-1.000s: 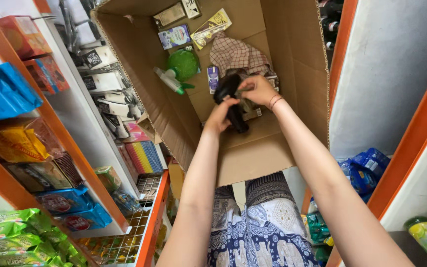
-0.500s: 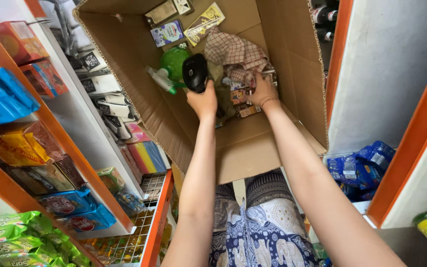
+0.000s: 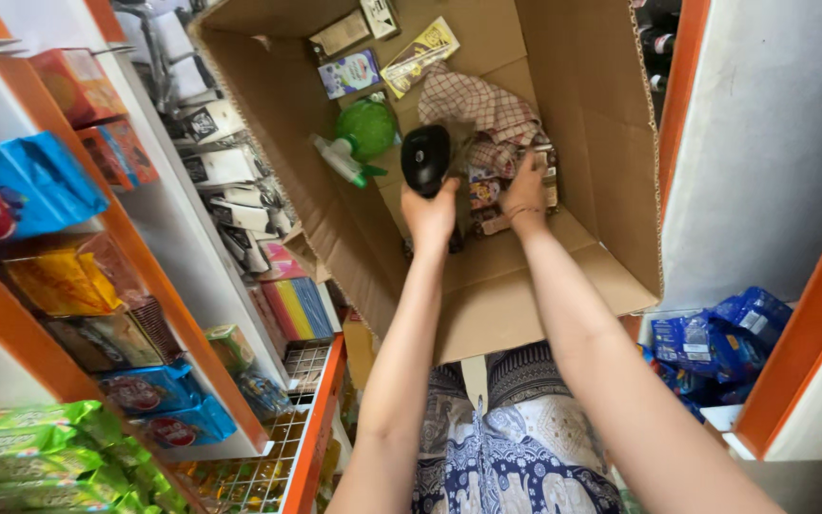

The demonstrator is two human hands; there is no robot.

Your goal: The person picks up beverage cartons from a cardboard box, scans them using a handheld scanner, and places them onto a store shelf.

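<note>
Trouble from here?

Slippage, mostly. Black handheld scanner [image 3: 425,157] held up by the left hand [image 3: 430,214], grip wrapped around the handle only, rounded head sticking out above the fingers. Top-heavy by the look of it; could well twist loose and drop into the cardboard box [image 3: 601,143].

Landing where?

Probably on the green spray bottle [image 3: 363,133] just beside it, or on the checked cloth [image 3: 482,105] behind. Harder knock if against the bottle's white trigger nozzle.

And the right hand [image 3: 525,190]?

Down among the small printed packets [image 3: 482,190] at the box bottom, fingers bent over them. Hard to tell whether pinching one or merely pressing on top, since hidden by the back of the hand. Risk there: dragging a neighbouring packet along, or snagging the cloth edge touching the pile.

Anything else?

Both arms stretched deep between the box walls, forearms near each other. Could bump together and jar the scanner. Also a loose front flap, sagging toward the lap below.

Look of the scanner itself?

Glossy black, smooth oval head, narrower neck vanishing into the palm. No cord visible. Held upright over the box middle, between bottle and packets, clear of the cardboard, touching nothing but the hand.
</note>
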